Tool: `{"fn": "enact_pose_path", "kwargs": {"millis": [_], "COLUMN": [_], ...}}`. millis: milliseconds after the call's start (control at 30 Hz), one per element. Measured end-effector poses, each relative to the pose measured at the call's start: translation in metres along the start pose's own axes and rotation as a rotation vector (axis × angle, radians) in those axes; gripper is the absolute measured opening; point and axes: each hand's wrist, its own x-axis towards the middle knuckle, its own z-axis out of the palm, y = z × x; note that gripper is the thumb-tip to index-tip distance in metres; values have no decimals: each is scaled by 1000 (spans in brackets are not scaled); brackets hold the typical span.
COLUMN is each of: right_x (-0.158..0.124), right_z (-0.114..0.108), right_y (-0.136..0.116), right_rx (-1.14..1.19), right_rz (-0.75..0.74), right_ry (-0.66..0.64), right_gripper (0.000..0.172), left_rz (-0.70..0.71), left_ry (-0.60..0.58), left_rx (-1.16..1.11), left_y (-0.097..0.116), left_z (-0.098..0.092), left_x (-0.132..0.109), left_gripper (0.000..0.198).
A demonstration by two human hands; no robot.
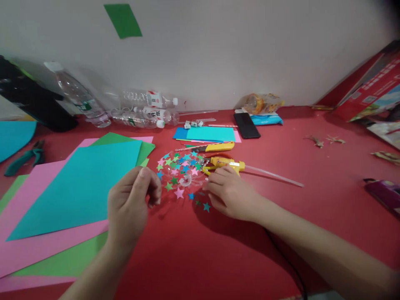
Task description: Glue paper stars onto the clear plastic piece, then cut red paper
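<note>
Small paper stars (179, 171) in pink, green and blue lie scattered over a clear plastic piece (185, 180) on the red table (281, 200). My left hand (133, 204) hovers just left of them, fingers curled in a pinch; what it holds is too small to see. My right hand (229, 193) rests on the table right of the stars, fingers curled down near a blue star (206, 206). A yellow glue gun (225, 164) with a clear glue stick (275, 175) lies just beyond that hand.
Teal, pink and green paper sheets (75, 187) cover the left side. A yellow utility knife (215, 146), more coloured paper (209, 134), a black phone (246, 125), empty plastic bottles (140, 112), teal pliers (25, 157) and a red box (368, 87) lie around. A black cable (290, 266) runs under my right arm.
</note>
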Motion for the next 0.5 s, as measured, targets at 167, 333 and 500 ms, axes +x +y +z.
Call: {"fn": "enact_pose_path", "kwargs": {"millis": [167, 333, 500], "right_x": [-2, -4, 0], "right_z": [11, -2, 3], "right_y": [2, 17, 1], "right_rx": [-55, -98, -77], "right_rz": [-39, 81, -56], "right_ry": [-35, 16, -1], "right_gripper": [22, 22, 17], "left_rz": [12, 111, 156], "left_ry": [-18, -55, -147], "left_rx": [12, 98, 224], "left_y": [7, 11, 12], "left_z": [3, 1, 4], "left_x": [-3, -11, -17], "left_gripper": [38, 37, 36]}}
